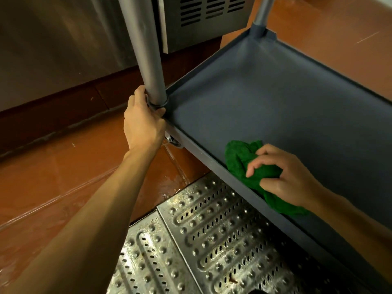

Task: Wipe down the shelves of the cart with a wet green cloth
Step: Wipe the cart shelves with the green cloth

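The cart's bottom shelf (pixel 275 107) is a dark grey tray with a raised rim, seen from above. A crumpled green cloth (pixel 237 160) lies in its near corner, against the front rim. My right hand (pixel 286 175) grips the cloth from above, fingers curled into it. My left hand (pixel 142 122) is wrapped round the base of the cart's grey corner post (pixel 146 49), where the post meets the shelf. A caster (pixel 172 142) shows under that corner.
A perforated steel drain grate (pixel 201 240) lies in the floor in front of the cart. Wet orange-brown floor (pixel 63 177) spreads left. A stainless appliance with vent slots (pixel 203 15) stands behind the post. A second post (pixel 262 15) rises at the far corner.
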{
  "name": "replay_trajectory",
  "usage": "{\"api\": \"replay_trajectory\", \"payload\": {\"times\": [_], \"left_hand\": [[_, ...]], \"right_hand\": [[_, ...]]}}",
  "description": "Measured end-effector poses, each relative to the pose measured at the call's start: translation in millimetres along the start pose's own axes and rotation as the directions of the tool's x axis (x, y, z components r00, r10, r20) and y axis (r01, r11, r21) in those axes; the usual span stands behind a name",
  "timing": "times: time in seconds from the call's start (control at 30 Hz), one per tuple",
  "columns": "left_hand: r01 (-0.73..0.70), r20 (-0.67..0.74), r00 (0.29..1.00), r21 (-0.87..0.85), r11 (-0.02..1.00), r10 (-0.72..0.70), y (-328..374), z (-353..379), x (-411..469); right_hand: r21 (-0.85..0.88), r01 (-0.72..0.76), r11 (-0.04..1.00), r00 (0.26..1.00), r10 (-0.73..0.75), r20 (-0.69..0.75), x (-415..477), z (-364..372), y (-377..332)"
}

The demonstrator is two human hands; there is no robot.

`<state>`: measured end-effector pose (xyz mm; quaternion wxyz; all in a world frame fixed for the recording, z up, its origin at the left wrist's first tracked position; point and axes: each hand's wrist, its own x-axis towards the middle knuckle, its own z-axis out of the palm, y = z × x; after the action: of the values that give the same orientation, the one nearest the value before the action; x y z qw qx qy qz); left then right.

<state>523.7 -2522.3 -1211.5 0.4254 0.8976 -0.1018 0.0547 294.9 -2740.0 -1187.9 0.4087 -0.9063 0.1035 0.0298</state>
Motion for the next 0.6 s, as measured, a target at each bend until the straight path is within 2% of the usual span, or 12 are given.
{"api": "replay_trajectory", "payload": {"times": [0.13,0.23,0.43,0.53,0.6], "left_hand": [[-0.031,0.028,0.999,0.023,0.999,0.031,0,-4,1],[-0.011,0.073,0.997,-0.011,1.000,0.012,0,-10,0],[0.217,0.176,0.965,-0.131,0.967,-0.193,17,-35,-40],[0.354,0.348,0.900,-0.228,0.907,-0.264,39,-50,-67],[0.519,0.497,0.797,-0.277,0.808,-0.342,56,-61,-83]], "right_hand": [[0.095,0.045,0.994,0.999,-0.042,-0.034,-10,1,6],[0.166,0.030,0.986,0.997,-0.017,-0.079,-11,1,3],[0.116,0.010,0.993,0.973,0.018,-0.231,-13,3,-39],[0.154,0.034,0.988,0.972,0.003,-0.234,-20,-3,-72],[0.198,0.033,0.980,0.977,0.010,-0.211,-24,-8,-97]]}}
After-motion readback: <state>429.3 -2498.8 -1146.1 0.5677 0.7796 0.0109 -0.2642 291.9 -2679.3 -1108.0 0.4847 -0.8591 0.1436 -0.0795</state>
